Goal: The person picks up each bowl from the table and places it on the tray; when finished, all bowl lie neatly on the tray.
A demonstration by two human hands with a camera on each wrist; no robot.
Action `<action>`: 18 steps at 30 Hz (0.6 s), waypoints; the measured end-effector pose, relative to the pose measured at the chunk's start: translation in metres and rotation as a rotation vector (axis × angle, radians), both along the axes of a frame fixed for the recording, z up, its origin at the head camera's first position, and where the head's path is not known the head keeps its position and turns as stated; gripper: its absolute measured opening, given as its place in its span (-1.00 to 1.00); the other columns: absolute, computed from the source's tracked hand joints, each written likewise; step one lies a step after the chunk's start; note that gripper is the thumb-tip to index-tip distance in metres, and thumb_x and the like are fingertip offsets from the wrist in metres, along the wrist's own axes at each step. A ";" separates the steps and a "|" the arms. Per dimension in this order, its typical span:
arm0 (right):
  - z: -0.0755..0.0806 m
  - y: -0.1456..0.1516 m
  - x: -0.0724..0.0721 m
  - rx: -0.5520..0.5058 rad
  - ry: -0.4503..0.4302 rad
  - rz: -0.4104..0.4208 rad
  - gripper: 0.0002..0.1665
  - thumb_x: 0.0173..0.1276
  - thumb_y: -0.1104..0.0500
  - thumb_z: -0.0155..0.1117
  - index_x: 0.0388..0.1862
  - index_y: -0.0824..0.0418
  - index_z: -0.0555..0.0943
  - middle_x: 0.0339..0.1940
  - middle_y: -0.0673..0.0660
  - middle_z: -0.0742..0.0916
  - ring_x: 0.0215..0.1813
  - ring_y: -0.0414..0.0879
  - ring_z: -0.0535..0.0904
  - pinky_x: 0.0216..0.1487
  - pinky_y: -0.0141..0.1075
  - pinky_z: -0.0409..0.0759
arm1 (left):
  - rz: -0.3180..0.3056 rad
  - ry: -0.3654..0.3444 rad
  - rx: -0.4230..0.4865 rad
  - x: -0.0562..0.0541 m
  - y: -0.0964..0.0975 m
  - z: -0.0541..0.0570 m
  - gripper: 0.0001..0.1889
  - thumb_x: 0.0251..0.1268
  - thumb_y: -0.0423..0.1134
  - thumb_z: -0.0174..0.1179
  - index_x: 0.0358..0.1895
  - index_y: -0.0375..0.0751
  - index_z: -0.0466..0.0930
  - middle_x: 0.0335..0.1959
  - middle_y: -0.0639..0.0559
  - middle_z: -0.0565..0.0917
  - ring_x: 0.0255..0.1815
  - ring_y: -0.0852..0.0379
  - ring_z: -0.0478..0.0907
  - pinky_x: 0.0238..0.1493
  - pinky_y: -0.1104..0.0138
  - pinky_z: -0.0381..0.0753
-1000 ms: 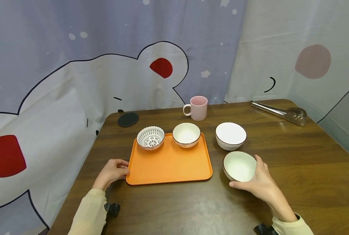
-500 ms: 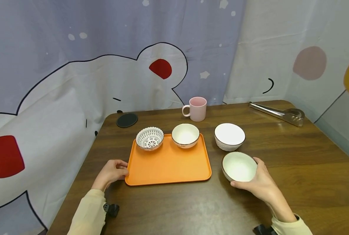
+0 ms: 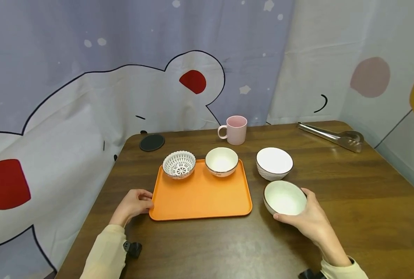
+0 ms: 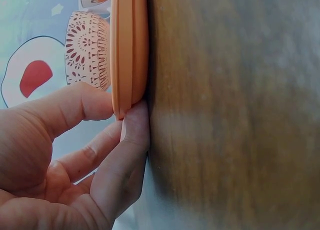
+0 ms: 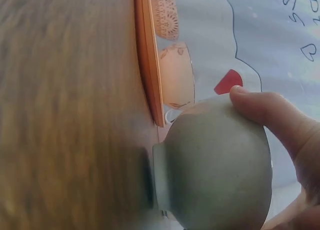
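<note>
Right hand (image 3: 312, 221) gripping bowl (image 3: 284, 199), gap perhaps beneath

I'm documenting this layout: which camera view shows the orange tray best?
The head view, which shows nearly all of the orange tray from above. Both wrist views show only part of its side, edge-on.

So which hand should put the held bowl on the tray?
Probably the right hand: it holds the white bowl beside the orange tray, while the left hand pinches the tray's left edge.
</note>
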State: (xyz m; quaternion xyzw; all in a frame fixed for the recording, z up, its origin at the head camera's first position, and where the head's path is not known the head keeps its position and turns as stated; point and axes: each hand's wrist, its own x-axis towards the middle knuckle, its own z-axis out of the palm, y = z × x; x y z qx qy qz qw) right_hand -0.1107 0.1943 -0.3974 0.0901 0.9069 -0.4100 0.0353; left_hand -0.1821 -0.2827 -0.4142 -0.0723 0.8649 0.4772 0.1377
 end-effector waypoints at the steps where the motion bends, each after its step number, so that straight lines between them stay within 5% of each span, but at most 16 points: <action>1: 0.000 -0.001 0.000 0.002 0.003 -0.001 0.50 -0.14 -0.21 0.62 0.53 0.37 -0.10 0.33 0.48 0.36 0.25 0.35 0.39 0.14 0.13 0.42 | -0.001 0.000 0.001 0.000 0.000 0.000 -0.58 0.05 -0.50 0.24 0.04 -0.59 0.48 -0.22 -0.25 0.59 -0.34 0.08 0.58 -0.19 0.17 0.73; 18: 0.013 -0.013 -0.009 0.025 0.080 0.027 0.47 -0.16 -0.22 0.62 0.51 0.38 -0.02 0.30 0.45 0.41 0.22 0.33 0.43 0.11 0.12 0.46 | 0.005 -0.001 -0.007 0.002 0.002 0.002 -0.60 0.03 -0.50 0.24 0.01 -0.57 0.50 -0.25 -0.23 0.59 -0.35 0.06 0.58 -0.19 0.18 0.73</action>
